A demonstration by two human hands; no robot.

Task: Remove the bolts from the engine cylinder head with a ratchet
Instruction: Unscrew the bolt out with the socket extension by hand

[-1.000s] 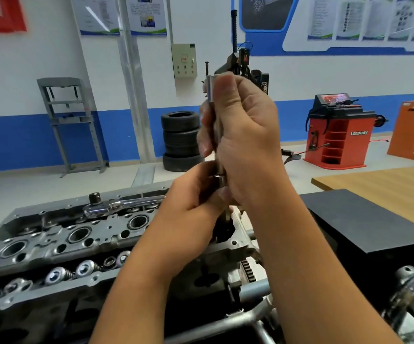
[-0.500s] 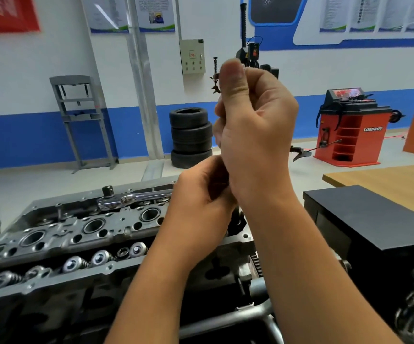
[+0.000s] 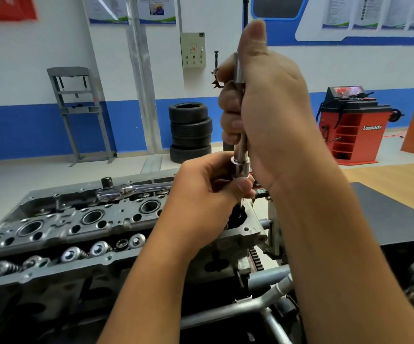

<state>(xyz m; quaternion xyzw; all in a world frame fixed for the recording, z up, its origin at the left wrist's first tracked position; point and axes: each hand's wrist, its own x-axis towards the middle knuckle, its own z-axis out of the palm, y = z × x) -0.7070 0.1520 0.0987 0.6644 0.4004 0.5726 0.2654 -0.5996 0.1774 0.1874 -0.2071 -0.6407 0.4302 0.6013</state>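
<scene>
The grey engine cylinder head [image 3: 59, 227] lies in front of me on a stand, with open bores and valve springs showing. My right hand [image 3: 270, 120] grips a chrome extension bar [image 3: 241, 147] held upright above the head's right end, thumb pointing up. Just below, my left hand [image 3: 208, 197] pinches the socket [image 3: 240, 167] at the bar's lower end. Whatever sits under the socket is hidden by my fingers. A chrome ratchet [image 3: 131, 189] lies flat on the far edge of the head, untouched.
A black block [image 3: 394, 212] stands to the right of the engine, with a wooden tabletop [image 3: 387, 180] behind it. Stand tubes [image 3: 250, 304] run below the head. On the floor beyond are stacked tyres [image 3: 190, 131], a grey press frame [image 3: 76, 112] and a red wheel balancer [image 3: 352, 125].
Both hands have risen with the extension bar. The socket at its lower end now shows between my hands, and my left fingers have shifted onto it.
</scene>
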